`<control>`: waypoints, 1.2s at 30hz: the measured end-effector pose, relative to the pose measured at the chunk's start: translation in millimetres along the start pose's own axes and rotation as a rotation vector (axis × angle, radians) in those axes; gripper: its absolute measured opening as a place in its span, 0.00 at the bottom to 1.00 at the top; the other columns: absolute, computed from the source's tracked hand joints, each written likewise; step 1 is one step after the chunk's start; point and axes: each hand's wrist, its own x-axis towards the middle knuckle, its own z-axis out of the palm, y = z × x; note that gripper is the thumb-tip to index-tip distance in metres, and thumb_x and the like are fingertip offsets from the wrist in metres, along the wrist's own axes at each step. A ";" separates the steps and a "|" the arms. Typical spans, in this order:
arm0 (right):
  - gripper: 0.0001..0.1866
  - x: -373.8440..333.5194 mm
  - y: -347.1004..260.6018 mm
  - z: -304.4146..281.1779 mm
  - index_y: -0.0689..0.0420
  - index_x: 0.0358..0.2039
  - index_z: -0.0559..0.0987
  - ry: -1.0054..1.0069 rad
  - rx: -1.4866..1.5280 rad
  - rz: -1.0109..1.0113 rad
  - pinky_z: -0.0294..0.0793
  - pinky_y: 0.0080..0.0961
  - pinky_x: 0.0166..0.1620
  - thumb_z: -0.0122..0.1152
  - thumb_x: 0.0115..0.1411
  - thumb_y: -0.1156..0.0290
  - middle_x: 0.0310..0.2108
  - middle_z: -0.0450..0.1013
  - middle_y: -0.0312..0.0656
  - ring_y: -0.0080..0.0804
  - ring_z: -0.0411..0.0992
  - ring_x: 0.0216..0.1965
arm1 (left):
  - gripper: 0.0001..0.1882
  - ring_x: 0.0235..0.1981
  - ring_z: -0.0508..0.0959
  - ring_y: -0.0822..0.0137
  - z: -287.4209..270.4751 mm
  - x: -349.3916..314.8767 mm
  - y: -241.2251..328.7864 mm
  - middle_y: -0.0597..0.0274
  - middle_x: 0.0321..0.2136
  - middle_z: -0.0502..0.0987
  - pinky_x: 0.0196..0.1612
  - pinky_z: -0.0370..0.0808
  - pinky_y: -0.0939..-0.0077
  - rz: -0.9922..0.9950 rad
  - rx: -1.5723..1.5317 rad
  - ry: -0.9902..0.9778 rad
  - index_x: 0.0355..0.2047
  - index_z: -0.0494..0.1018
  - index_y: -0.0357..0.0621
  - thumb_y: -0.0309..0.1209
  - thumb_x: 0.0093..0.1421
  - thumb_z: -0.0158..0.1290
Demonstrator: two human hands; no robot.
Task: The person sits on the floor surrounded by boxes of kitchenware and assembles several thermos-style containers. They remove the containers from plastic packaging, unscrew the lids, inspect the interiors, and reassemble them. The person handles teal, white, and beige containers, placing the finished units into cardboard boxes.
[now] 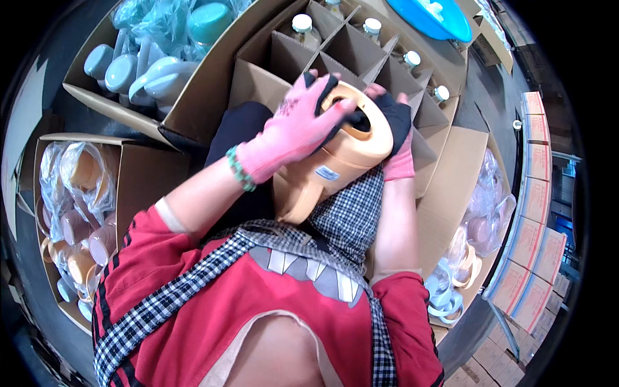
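A peach plastic jug (335, 168) with a looped handle and a small white-and-blue label lies tilted over my lap, its round-holed end facing up and away from me. My left hand (290, 132), in a pink glove with dark finger parts, grips the jug's left side, the thumb reaching across the hole. On the far right side of the jug, my right hand (396, 132), gloved in pink and black, curls around it; some of its fingers are hidden. Just beyond both hands stands a divided carton (348, 55) with several clear, white-capped bottles (302, 27) in its cells.
An open carton (184, 103) of pale blue jugs and bagged teal parts stands at the far left. Nearer left, another carton (138, 180) holds bagged peach and pink parts. At right is a carton (451, 174) with bagged lids and handles. A blue basin (445, 22) sits beyond; stacked boxes (525, 226) line the right.
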 end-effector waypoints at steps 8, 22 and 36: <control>0.27 -43.5 4.0 34.9 0.62 0.39 0.70 0.345 -0.523 -0.246 0.62 0.24 0.48 0.40 0.59 0.47 0.31 0.67 0.38 0.27 0.64 0.39 | 0.20 0.42 0.72 0.66 -6.1 35.7 -61.0 0.53 0.37 0.73 0.48 0.66 0.76 -0.364 -0.447 -0.116 0.43 0.67 0.33 0.39 0.61 0.40; 0.26 -0.8 1.9 6.5 0.65 0.43 0.67 0.129 -0.031 0.013 0.67 0.23 0.45 0.41 0.60 0.52 0.39 0.68 0.42 0.26 0.66 0.42 | 0.22 0.44 0.70 0.67 8.2 -13.8 -11.3 0.55 0.40 0.72 0.50 0.63 0.76 -0.027 -0.142 0.101 0.48 0.65 0.37 0.40 0.59 0.42; 0.21 -14.3 -3.5 32.6 0.65 0.44 0.70 -0.007 -0.459 -0.001 0.62 0.28 0.52 0.39 0.59 0.62 0.45 0.67 0.45 0.33 0.63 0.49 | 0.14 0.25 0.72 0.58 -20.2 10.9 16.3 0.55 0.18 0.71 0.31 0.68 0.72 0.353 -0.123 -0.012 0.15 0.72 0.37 0.35 0.48 0.55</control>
